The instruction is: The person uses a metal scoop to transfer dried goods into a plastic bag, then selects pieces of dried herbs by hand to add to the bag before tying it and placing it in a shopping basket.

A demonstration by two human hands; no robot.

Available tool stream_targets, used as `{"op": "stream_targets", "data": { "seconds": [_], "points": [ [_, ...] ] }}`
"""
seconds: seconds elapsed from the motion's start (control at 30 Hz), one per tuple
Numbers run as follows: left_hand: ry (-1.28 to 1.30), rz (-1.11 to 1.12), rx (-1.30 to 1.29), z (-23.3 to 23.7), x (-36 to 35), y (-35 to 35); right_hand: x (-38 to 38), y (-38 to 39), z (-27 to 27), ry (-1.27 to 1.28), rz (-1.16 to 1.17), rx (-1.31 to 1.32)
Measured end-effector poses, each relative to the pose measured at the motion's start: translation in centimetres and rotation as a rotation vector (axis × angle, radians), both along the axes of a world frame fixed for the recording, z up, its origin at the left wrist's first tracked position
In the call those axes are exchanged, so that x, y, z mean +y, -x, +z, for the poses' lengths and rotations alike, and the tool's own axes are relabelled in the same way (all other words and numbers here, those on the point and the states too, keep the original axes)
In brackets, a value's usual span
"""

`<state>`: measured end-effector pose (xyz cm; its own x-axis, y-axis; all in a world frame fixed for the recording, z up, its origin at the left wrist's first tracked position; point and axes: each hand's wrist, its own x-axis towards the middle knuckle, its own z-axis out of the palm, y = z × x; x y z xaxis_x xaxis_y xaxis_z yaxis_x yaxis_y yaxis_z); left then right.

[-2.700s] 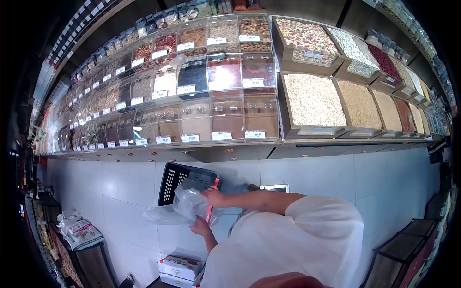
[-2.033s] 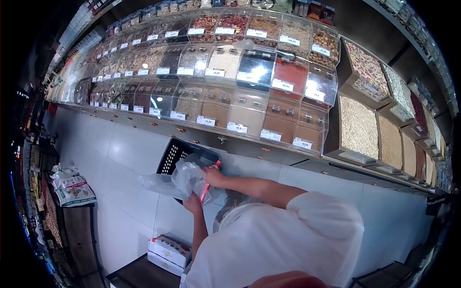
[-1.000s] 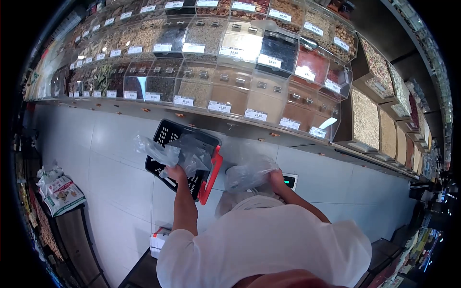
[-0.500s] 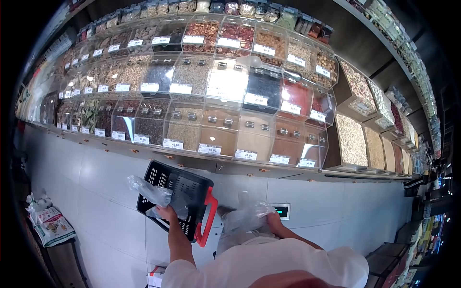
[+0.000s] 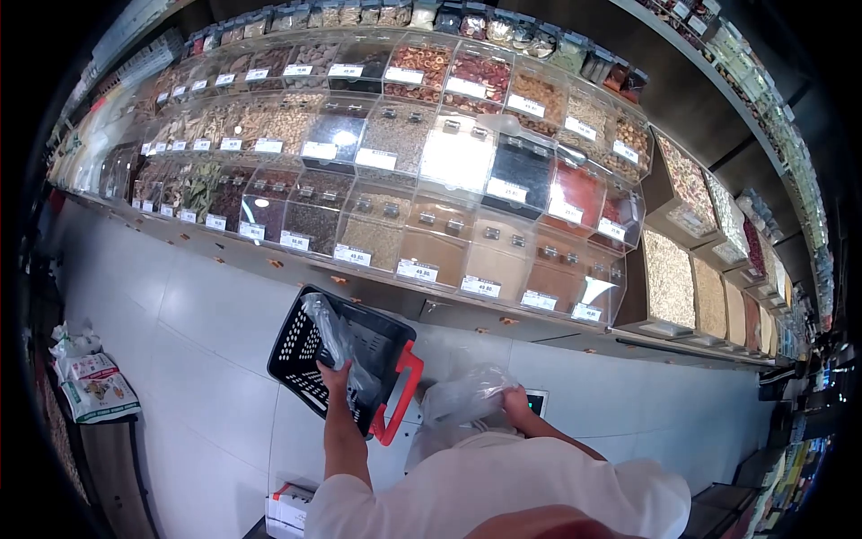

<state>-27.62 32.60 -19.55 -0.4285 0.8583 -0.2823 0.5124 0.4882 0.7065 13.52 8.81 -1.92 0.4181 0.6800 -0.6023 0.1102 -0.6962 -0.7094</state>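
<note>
My left hand (image 5: 335,374) is closed on a clear plastic bag (image 5: 330,331) that stretches upward across the opening of a black shopping basket (image 5: 296,382). The basket has perforated sides and a red handle (image 5: 409,377) on its right. My right hand (image 5: 517,406) grips another clear, crumpled plastic bag (image 5: 465,395) in front of my body, to the right of the handle. Part of that bag hangs over my light-coloured clothing.
Tiered clear bulk bins (image 5: 368,229) with price tags line the far side, above the pale tiled floor (image 5: 211,314). Open grain bins (image 5: 669,278) continue to the right. Printed sacks (image 5: 97,388) sit at the left, and a white box (image 5: 289,510) lies near my feet.
The bag in my left hand has swung from sticking out past the basket's left side to lying over its opening. My right hand still holds its bag; the whole view has shifted slightly.
</note>
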Motion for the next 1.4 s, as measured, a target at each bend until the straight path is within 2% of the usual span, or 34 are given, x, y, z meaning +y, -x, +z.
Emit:
{"op": "stream_targets", "data": {
  "seconds": [0.07,0.13,0.2,0.23,0.3,0.33,0.37,0.43,0.5,0.6,0.63,0.73,0.83,0.9,0.97,1.03,1.07,1.2,1.23,1.33,1.37,1.4],
  "points": [
    [0.056,-0.029,-0.108,-0.2,0.2,0.2,2.6,1.3,2.8,0.029,-0.321,0.199],
    [0.018,-0.030,-0.415,3.4,0.0,-1.6,2.9,1.8,3.0,-0.084,-0.104,0.051],
    [0.064,-0.112,-0.675,10.5,-1.2,-4.5,5.1,3.0,4.9,-0.115,-0.401,0.322],
    [0.029,-0.176,-0.731,15.7,-2.5,-6.7,5.5,2.9,4.3,-0.142,-0.359,0.401],
    [-0.009,-0.408,-0.670,19.8,-5.5,-9.5,6.9,3.6,5.8,-0.124,-0.345,0.371],
    [0.023,-0.552,-0.551,22.9,-6.9,-11.0,7.4,4.0,6.3,-0.118,-0.350,0.353],
    [-0.091,-0.745,-0.328,22.5,-8.2,-11.9,7.4,3.9,5.3,-0.173,-0.330,0.410],
    [-0.099,-0.967,-0.208,22.9,-9.3,-13.2,7.8,3.8,2.8,-0.290,-0.275,0.515],
    [-0.266,-1.089,-0.003,25.1,-9.9,-14.3,8.2,4.5,2.0,-0.371,-0.308,0.514],
    [0.232,-0.677,0.218,25.2,-10.3,-15.0,9.1,4.6,2.0,-0.391,-0.293,0.460],
    [-0.022,-0.696,0.209,23.9,-10.6,-14.5,9.4,4.6,2.4,-0.379,-0.278,0.438],
    [-0.076,-0.668,0.164,22.8,-10.4,-13.3,10.4,4.5,3.6,-0.393,-0.236,0.465],
    [-0.114,-0.636,0.224,23.3,-9.8,-12.6,11.7,4.1,2.3,-0.388,-0.211,0.460],
    [-0.106,-0.618,0.190,23.1,-8.9,-11.7,13.0,3.6,0.3,-0.376,-0.161,0.427],
    [-0.106,-0.622,0.200,22.1,-8.1,-10.3,13.6,3.2,0.7,-0.405,-0.102,0.439],
    [-0.015,-0.576,0.158,22.0,-6.9,-9.3,15.2,2.5,6.5,-0.484,-0.024,0.503],
    [0.034,-0.548,0.134,21.9,-6.6,-9.1,16.0,1.9,7.2,-0.487,0.045,0.477],
    [-0.042,-0.564,0.136,21.9,-5.2,-7.5,19.6,0.7,10.7,-0.529,0.285,0.346],
    [0.050,-0.533,0.138,22.6,-4.8,-7.6,20.2,0.6,11.2,-0.543,0.337,0.299],
    [0.093,-0.462,0.137,22.9,-4.3,-7.6,22.8,0.1,9.8,-0.641,0.342,0.356],
    [0.187,-0.453,0.160,23.1,-4.1,-7.6,23.4,-0.1,9.3,-0.635,0.366,0.404],
    [0.125,-0.488,0.188,22.8,-4.1,-7.7,23.9,-0.4,9.0,-0.631,0.380,0.449]
  ]
}}
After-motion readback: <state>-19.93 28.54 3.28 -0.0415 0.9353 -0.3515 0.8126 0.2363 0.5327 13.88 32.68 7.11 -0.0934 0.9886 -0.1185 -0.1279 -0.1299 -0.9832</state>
